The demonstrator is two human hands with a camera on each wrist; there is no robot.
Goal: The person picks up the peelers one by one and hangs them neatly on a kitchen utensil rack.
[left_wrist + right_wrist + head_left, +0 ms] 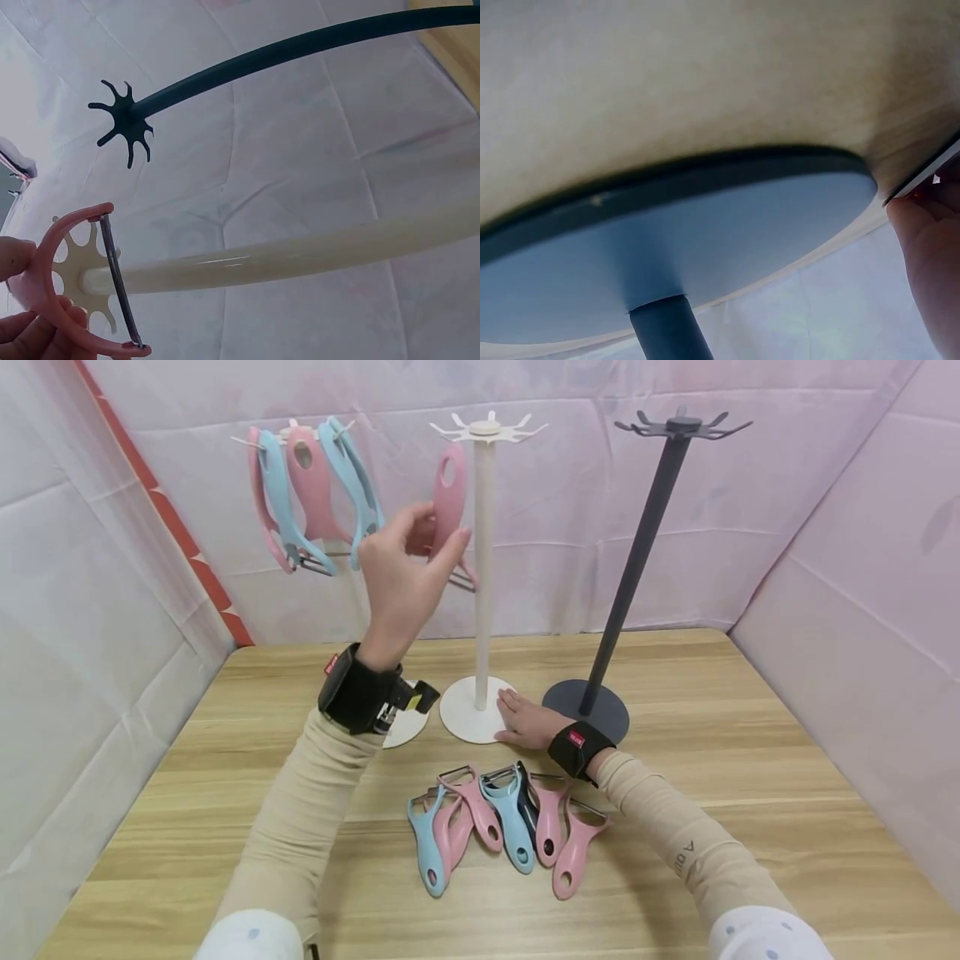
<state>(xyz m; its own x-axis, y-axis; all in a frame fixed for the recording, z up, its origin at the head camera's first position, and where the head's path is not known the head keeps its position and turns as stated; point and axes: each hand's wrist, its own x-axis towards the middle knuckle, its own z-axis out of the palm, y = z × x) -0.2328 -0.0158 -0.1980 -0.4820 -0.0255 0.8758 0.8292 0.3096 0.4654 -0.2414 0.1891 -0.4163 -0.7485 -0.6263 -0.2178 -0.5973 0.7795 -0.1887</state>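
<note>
High in the head view, my left hand (408, 564) pinches a pink peeler (448, 493), its holed handle end up, just below the hooks of the middle white stand (485, 568). The left wrist view shows the peeler's yoke and metal blade (120, 281) beyond my fingers, overlapping the white hook crown (71, 274). My right hand (528, 722) rests with extended fingers on the round white base (461, 714) of that stand. In the right wrist view, my right hand (934, 255) lies at the base's edge, beside the dark stand's round base (750, 225).
At the left, another white stand (354, 597) carries several pink and blue peelers (311, 485). A dark stand (637, 552) with bare hooks stands at the right. Several pink, blue and black peelers (513, 818) lie bunched on the wooden table (712, 760) in front. Pale cloth walls (675, 585) surround the table.
</note>
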